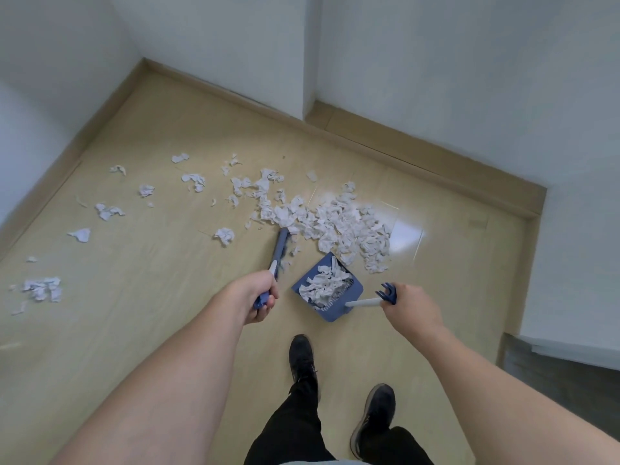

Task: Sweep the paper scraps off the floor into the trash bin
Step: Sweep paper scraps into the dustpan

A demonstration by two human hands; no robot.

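beige floor: paper scraps scattered, blue dustpan resting.

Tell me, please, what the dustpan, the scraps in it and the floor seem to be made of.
Dustpan: probably moulded plastic, matte blue, with a comb of teeth along its back edge.
Scraps in the dustpan: thin white paper, crumpled, with sharp creases.
Floor: pale wood-look boards or tiles, perhaps laminate or vinyl; it is glossy, since it mirrors a bright light patch.
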